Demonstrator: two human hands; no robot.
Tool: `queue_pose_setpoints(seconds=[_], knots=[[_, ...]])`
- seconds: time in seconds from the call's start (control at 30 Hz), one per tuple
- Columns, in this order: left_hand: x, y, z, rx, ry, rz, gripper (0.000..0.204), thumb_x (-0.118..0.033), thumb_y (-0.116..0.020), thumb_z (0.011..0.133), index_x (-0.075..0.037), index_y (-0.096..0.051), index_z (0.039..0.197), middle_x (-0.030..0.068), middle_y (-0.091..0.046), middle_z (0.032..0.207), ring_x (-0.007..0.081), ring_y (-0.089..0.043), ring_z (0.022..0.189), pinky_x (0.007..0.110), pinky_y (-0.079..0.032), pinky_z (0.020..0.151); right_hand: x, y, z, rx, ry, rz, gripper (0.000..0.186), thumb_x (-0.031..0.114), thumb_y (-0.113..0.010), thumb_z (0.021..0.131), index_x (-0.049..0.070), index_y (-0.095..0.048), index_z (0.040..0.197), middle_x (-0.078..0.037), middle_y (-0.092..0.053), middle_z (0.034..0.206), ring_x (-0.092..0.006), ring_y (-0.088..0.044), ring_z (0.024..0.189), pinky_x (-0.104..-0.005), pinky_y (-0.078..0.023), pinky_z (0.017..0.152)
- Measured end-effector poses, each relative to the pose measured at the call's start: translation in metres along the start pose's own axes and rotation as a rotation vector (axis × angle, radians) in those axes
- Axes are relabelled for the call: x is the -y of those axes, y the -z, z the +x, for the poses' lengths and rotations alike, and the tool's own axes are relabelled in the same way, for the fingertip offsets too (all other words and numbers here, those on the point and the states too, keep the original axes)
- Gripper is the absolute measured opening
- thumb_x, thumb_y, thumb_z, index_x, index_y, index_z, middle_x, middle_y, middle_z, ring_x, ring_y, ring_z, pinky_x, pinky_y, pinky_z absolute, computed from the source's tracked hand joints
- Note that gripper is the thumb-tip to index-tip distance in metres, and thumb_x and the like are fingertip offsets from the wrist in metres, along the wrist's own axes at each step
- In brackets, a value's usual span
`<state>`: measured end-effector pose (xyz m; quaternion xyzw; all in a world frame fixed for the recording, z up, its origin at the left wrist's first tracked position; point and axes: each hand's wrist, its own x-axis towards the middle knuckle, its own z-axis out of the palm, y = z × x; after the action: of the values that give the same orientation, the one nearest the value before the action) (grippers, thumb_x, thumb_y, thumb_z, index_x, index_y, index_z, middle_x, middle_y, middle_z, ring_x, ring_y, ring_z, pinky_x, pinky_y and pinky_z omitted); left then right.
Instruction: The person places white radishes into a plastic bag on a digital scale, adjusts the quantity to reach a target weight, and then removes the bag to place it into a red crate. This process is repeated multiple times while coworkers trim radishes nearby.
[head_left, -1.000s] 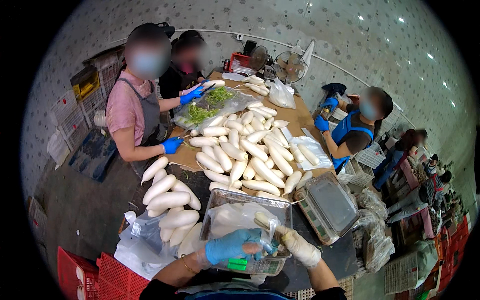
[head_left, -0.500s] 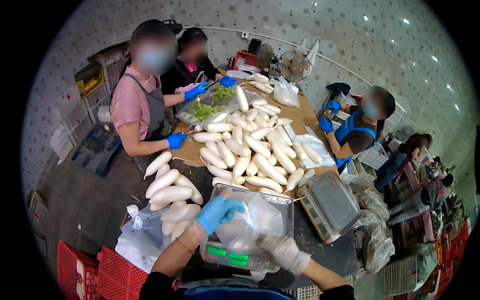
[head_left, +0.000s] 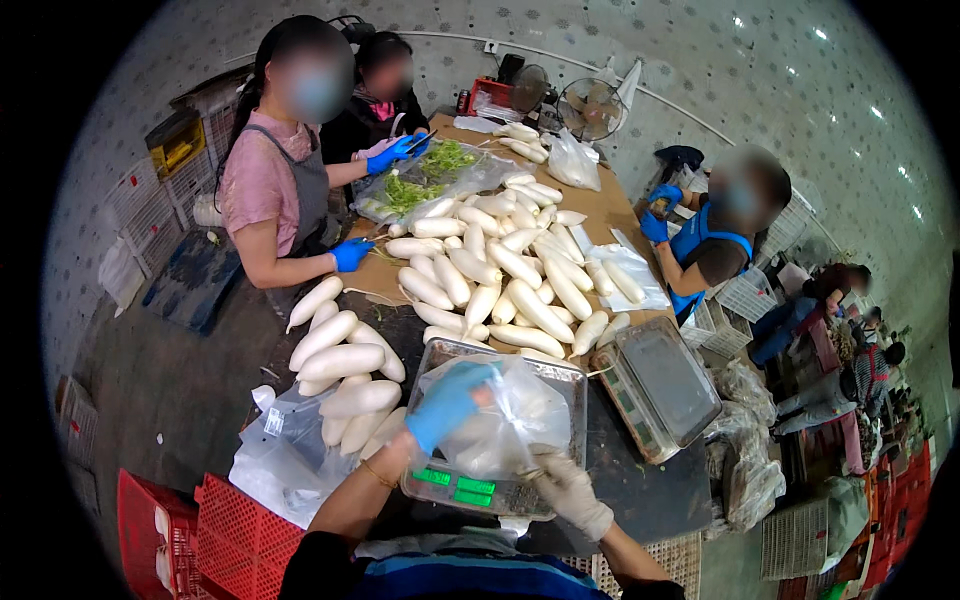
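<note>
A clear plastic bag (head_left: pixel 522 392) with pale contents that I cannot make out lies on a digital scale (head_left: pixel 574 420) with green lit displays. My left hand (head_left: pixel 447 408), in a blue glove, is over the bag's left side; its fingers are smeared by motion. My right hand (head_left: pixel 566 486), in a whitish glove, is closed on the bag's near right edge. White radishes (head_left: pixel 540 335) are heaped just beyond the scale. Several more radishes (head_left: pixel 345 362) lie to its left, beside flat plastic bags (head_left: pixel 283 468).
A second scale (head_left: pixel 660 385) stands to the right. Red crates (head_left: pixel 245 540) are below on the left. Co-workers in blue gloves stand at the table's left and right sides. Greens (head_left: pixel 420 180) and fans (head_left: pixel 588 108) are at the far end.
My left hand has shifted slightly right and away from me across the bag. The bag looks more spread out. My right hand has moved slightly away from me, still on its edge.
</note>
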<state>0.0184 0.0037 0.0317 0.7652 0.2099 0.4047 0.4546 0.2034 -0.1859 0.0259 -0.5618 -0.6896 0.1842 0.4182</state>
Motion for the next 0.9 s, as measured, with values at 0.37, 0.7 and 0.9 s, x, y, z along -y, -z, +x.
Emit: queue_pose_setpoints(seconds=[0.37,0.7,0.9], knots=[[-0.006,-0.057,-0.022,-0.078,-0.272,0.8,0.033,-0.013,-0.067,0.065,-0.013,-0.066,0.098,0.0036,-0.062,0.1,0.0244,-0.056,0.101,0.042,-0.042,0.085,0.068,-0.021,-0.001,-0.099,-0.344,0.69,0.036,-0.002,-0.054,0.09,-0.003,-0.052,0.126,-0.01,-0.063,0.111,-0.0159,-0.058,0.104,-0.0286,-0.046,0.091],[0.003,-0.068,-0.021,-0.141,-0.245,0.928,0.021,-0.014,-0.062,0.071,-0.016,-0.067,0.092,0.0028,-0.063,0.099,0.0225,-0.057,0.099,0.04,-0.043,0.083,0.016,-0.004,-0.086,-0.342,-0.625,0.475,0.018,0.009,-0.053,0.096,-0.004,-0.062,0.103,-0.009,-0.068,0.094,-0.0144,-0.062,0.085,-0.0284,-0.051,0.081],[-0.003,-0.069,-0.019,-0.158,-0.22,0.913,0.02,-0.013,-0.062,0.072,-0.014,-0.068,0.09,0.0041,-0.063,0.096,0.0239,-0.058,0.096,0.04,-0.044,0.078,-0.044,-0.017,-0.156,-0.168,-0.9,0.547,0.038,0.027,-0.054,0.099,-0.004,-0.068,0.082,-0.01,-0.072,0.078,-0.0133,-0.064,0.068,-0.0261,-0.052,0.066]])
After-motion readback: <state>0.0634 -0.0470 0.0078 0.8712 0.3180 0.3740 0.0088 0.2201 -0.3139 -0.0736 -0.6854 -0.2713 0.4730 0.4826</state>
